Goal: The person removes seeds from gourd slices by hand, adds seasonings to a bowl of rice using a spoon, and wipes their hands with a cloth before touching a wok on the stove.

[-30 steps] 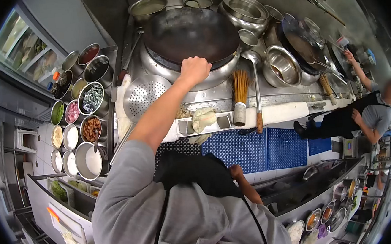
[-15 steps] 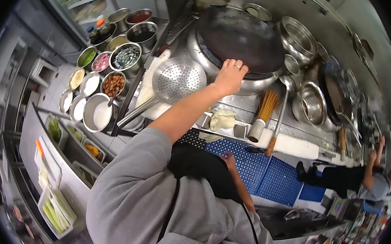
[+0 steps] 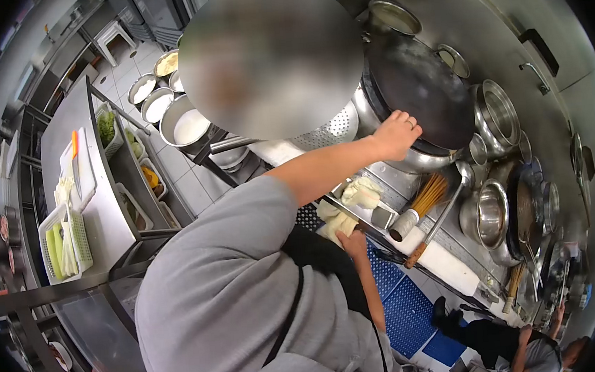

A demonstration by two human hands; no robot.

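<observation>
My left hand, with a ring on one finger, is closed on the near edge of a dark wok. The wok sits tilted over a round steel burner rim. Lower down, my right hand has its fingers closed on a cream cloth hanging at the stove's front edge. A second crumpled cloth lies just above it. To the right are a bamboo wok brush and a long-handled ladle. A perforated strainer shows partly behind a blurred oval.
Steel bowls and stacked pots line the right side. Several tubs, including one with white contents, stand at left, near a counter with a vegetable basket. Another person stands at lower right.
My view has swung left, so the stove sits further right. My right hand has moved up to the hanging cloth and taken hold of it. My left hand stays on the wok's edge.
</observation>
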